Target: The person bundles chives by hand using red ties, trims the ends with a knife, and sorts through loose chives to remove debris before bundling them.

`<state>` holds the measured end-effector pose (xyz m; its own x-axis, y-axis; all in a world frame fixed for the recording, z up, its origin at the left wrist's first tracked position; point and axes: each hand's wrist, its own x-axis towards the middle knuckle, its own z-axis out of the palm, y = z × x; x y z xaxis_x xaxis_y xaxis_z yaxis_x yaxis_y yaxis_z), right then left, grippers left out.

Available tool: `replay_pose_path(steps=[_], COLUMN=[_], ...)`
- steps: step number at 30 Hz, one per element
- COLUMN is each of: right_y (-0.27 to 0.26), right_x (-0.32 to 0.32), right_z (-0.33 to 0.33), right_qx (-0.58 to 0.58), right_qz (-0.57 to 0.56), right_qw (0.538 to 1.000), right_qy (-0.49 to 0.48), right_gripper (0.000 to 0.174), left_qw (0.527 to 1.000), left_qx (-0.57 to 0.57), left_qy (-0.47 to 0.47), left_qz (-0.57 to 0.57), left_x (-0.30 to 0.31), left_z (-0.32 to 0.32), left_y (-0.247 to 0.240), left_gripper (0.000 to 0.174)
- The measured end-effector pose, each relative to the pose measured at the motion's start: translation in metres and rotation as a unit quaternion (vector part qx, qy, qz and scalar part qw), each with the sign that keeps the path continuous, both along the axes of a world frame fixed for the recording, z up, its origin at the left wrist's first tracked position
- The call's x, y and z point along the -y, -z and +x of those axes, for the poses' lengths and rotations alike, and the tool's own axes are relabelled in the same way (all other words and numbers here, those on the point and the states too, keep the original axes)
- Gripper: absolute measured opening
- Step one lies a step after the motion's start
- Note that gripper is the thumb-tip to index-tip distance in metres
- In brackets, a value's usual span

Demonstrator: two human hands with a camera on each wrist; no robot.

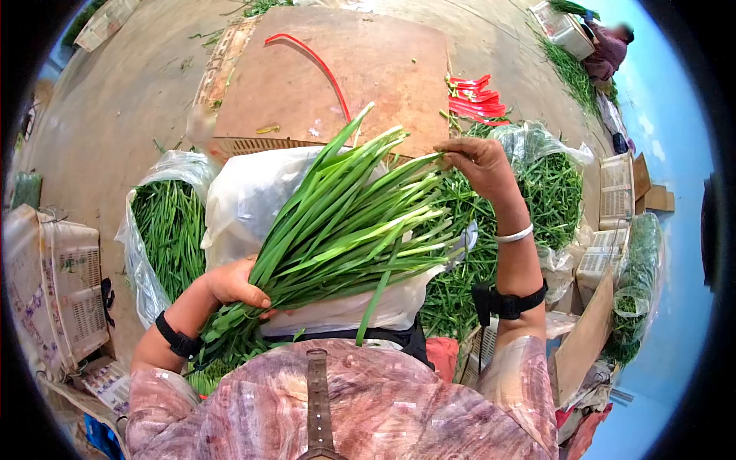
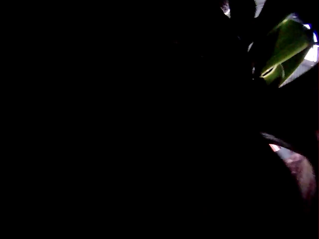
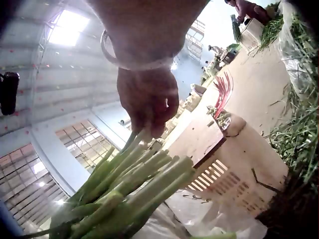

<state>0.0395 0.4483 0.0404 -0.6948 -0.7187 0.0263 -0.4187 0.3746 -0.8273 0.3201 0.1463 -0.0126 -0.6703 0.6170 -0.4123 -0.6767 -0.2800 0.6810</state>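
The left hand [image 1: 234,284] grips the near, leafy end of the bunch of green stalks [image 1: 356,222], with its thumb over the leaves. The right hand [image 1: 479,165] pinches a pale stalk end at the bunch's far right. The bunch is above white plastic [image 1: 245,188], and farther away a red strip [image 1: 326,69] lies on a board [image 1: 399,84]

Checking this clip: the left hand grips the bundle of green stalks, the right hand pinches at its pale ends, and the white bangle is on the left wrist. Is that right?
Not quite: the white bangle is on the right wrist, as the head view shows. The rest stands: the left hand grips the bundle of green stalks and the right hand pinches at its pale ends.
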Motion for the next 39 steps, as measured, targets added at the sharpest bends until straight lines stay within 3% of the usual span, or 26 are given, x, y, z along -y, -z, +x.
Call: replay_pose_path(steps=[1, 3, 4, 8, 10, 11, 12, 13, 15, 17, 18, 19, 20, 21, 22, 23, 25, 26, 29, 31, 33, 34, 37, 39], right_y=[-0.001, -0.005, -0.005, -0.018, 0.0, 0.003, 0.01, 0.014, 0.022, 0.036, 0.035, 0.035, 0.041, 0.048, 0.054, 0.058, 0.061, 0.058, 0.02, 0.031, 0.049, 0.033, 0.029, 0.035], right_x=[0.001, 0.001, -0.001, -0.033, -0.078, -0.1, -0.126, -0.133, -0.135, -0.111, -0.084, -0.053, -0.032, -0.014, 0.004, 0.016, 0.029, 0.031, 0.046, 0.04, 0.02, 0.01, -0.048, -0.099], right_z=[0.001, 0.008, 0.008, 0.005, -0.016, -0.021, -0.031, -0.023, -0.016, -0.011, -0.006, -0.003, 0.0, 0.001, 0.001, 0.0, 0.002, 0.004, 0.027, 0.022, 0.019, 0.024, 0.003, -0.019], right_qx=[-0.001, -0.159, -0.175, -0.165, -0.146, -0.165, -0.177, -0.227, -0.173, -0.149, -0.005, 0.137, 0.19, 0.24, 0.299, 0.356, 0.494, 0.517, 0.48, 0.432, 0.448, 0.464, 0.362, 0.227], right_qz=[-0.001, 0.017, 0.017, -0.002, -0.02, 0.085, 0.296, 0.479, 0.538, 0.403, 0.292, 0.167, 0.105, 0.041, 0.024, 0.007, -0.136, -0.131, -0.145, -0.087, -0.222, -0.251, -0.397, -0.381], right_qw=[1.0, 0.987, 0.984, 0.982, 0.978, 0.963, 0.916, 0.815, 0.799, 0.887, 0.943, 0.965, 0.972, 0.97, 0.954, 0.934, 0.856, 0.842, 0.864, 0.897, 0.866, 0.845, 0.83, 0.845], right_qy=[-0.001, -0.013, 0.0, 0.094, 0.147, 0.194, 0.203, 0.235, 0.207, 0.168, 0.161, 0.148, 0.086, 0.022, 0.005, -0.013, -0.071, -0.081, -0.046, -0.019, 0.003, 0.085, 0.148, 0.298], right_gripper=[0.015, 0.021, 0.022, 0.018, 0.018, 0.014, 0.012, 0.016, 0.019, 0.026, 0.029, 0.032, 0.033, 0.033, 0.033, 0.033, 0.033, 0.033, 0.03, 0.021, 0.017, 0.013, 0.011, 0.017], left_qw=[1.0, 1.0, 1.0, 1.0, 0.99, 0.99, 0.989, 0.989, 0.987, 0.977, 0.977, 0.976, 0.977, 0.978, 0.976, 0.976, 0.965, 0.973, 0.974, 0.976, 0.977, 0.972, 0.957, 0.944], left_qx=[0.01, 0.01, 0.01, -0.015, -0.08, -0.082, -0.08, -0.077, -0.093, -0.14, -0.132, -0.131, -0.122, -0.113, -0.095, -0.095, -0.116, -0.098, -0.099, -0.089, -0.079, -0.133, -0.223, -0.235], left_qy=[-0.008, -0.014, -0.02, -0.016, -0.008, -0.01, 0.003, 0.018, 0.005, 0.026, 0.033, 0.038, 0.039, 0.039, 0.072, 0.073, 0.107, 0.086, 0.091, 0.096, 0.098, 0.082, 0.066, 0.059], left_qz=[-0.003, -0.009, -0.014, -0.02, -0.117, -0.116, -0.12, -0.125, -0.134, -0.16, -0.165, -0.167, -0.168, -0.169, -0.182, -0.185, -0.208, -0.191, -0.18, -0.176, -0.171, -0.176, -0.175, -0.225], left_x=[0.001, 0.0, 0.0, 0.001, 0.002, 0.003, 0.003, 0.003, -0.001, 0.001, 0.002, 0.001, -0.001, -0.001, 0.004, 0.004, 0.006, 0.004, 0.003, 0.001, -0.003, -0.005, -0.009, -0.014], left_z=[0.0, 0.0, -0.001, 0.003, 0.006, 0.008, 0.009, 0.01, 0.007, 0.008, 0.009, 0.008, 0.007, 0.006, 0.008, 0.007, 0.009, 0.01, 0.011, 0.009, 0.01, 0.012, 0.014, 0.014], left_y=[-0.001, -0.007, -0.009, -0.006, -0.006, -0.005, -0.006, -0.007, -0.014, -0.01, -0.007, -0.009, -0.013, -0.015, -0.007, -0.007, -0.007, -0.01, -0.01, -0.017, -0.021, -0.021, -0.026, -0.036], left_gripper=[0.066, 0.066, 0.065, 0.064, 0.048, 0.048, 0.047, 0.047, 0.047, 0.049, 0.049, 0.049, 0.05, 0.05, 0.067, 0.067, 0.066, 0.065, 0.062, 0.06, 0.058, 0.056, 0.057, 0.062])
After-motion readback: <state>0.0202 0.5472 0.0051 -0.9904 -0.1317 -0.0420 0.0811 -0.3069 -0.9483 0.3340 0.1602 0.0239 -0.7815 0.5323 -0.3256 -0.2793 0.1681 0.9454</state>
